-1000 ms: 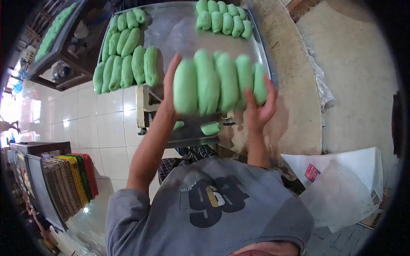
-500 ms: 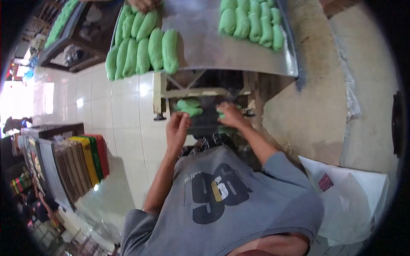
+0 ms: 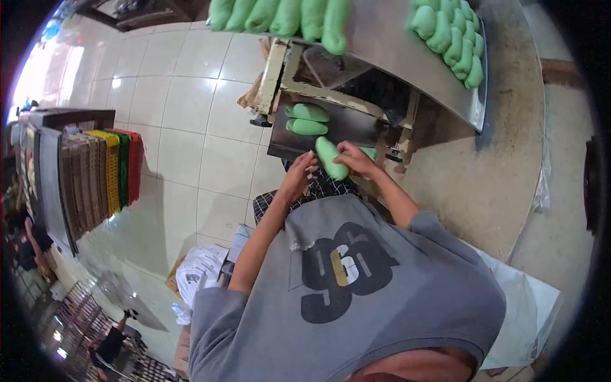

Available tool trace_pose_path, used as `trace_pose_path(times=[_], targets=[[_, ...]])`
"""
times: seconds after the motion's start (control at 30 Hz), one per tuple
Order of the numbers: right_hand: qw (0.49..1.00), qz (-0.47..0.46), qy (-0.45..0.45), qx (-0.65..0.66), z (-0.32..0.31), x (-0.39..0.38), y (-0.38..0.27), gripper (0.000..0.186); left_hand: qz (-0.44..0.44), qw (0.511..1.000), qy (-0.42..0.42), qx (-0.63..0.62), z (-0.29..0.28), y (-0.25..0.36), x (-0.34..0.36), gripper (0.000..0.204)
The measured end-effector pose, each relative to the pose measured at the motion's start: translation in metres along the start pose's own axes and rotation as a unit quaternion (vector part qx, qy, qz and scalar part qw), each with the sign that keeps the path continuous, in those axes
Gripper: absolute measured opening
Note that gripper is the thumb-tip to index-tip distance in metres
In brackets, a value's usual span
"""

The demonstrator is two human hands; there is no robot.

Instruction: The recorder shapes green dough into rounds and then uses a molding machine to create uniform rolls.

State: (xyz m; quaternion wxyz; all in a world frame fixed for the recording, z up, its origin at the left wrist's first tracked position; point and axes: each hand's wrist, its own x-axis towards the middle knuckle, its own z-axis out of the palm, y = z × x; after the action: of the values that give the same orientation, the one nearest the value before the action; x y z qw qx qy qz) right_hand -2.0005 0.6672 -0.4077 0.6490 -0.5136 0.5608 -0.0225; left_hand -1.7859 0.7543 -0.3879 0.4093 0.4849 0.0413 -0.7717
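A long green dough roll point(image 3: 330, 157) is held up at a slant in front of me, its right side gripped by the fingers of my right hand point(image 3: 356, 160). Just left of it is my left hand point(image 3: 298, 176), fingers loosely bent and apart, close to the roll without clearly holding it. Beyond my hands, green dough pieces point(image 3: 308, 127) lie side by side on a dark tray point(image 3: 349, 124). Another green piece point(image 3: 369, 153) shows partly behind my right hand, the rest of it hidden.
Rows of green rolls point(image 3: 285, 18) line the left of a metal-topped table point(image 3: 382, 38), with more rolls point(image 3: 450, 39) on its right. A worn cream frame point(image 3: 270, 83) stands beneath. Stacked coloured crates point(image 3: 105, 172) are on the left, a white bag point(image 3: 200, 270) lower down. People are at the lower left.
My right hand has lifted a green roll off the dark tray toward me, and my left hand has come nearer it. The view has shifted, with the metal table now farther up and right.
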Motion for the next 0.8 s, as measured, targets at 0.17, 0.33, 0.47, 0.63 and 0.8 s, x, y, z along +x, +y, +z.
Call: trace_pose_path(times=[0.17,0.33,0.47,0.63,0.8], targets=[[0.867,-0.342,0.201,-0.301,0.027,0.047,-0.051,0.052,0.069,0.983,0.063,-0.161,-0.027,-0.003,0.015,0.028],[0.888,-0.174,0.155,-0.397,0.043,0.137,-0.052,0.065,0.126,0.960,0.014,-0.249,-0.074,-0.004,-0.019,0.050],[0.933,-0.164,0.136,-0.291,0.061,0.122,-0.059,0.062,0.161,0.945,0.012,-0.284,-0.081,-0.007,-0.043,0.062],[0.906,-0.275,0.145,-0.287,0.129,-0.006,-0.083,0.068,0.163,0.909,-0.168,-0.344,-0.066,-0.005,-0.041,0.069],[0.992,-0.048,-0.087,0.075,0.114,0.002,-0.077,0.037,0.136,0.933,-0.062,-0.327,-0.073,-0.003,-0.044,0.069]])
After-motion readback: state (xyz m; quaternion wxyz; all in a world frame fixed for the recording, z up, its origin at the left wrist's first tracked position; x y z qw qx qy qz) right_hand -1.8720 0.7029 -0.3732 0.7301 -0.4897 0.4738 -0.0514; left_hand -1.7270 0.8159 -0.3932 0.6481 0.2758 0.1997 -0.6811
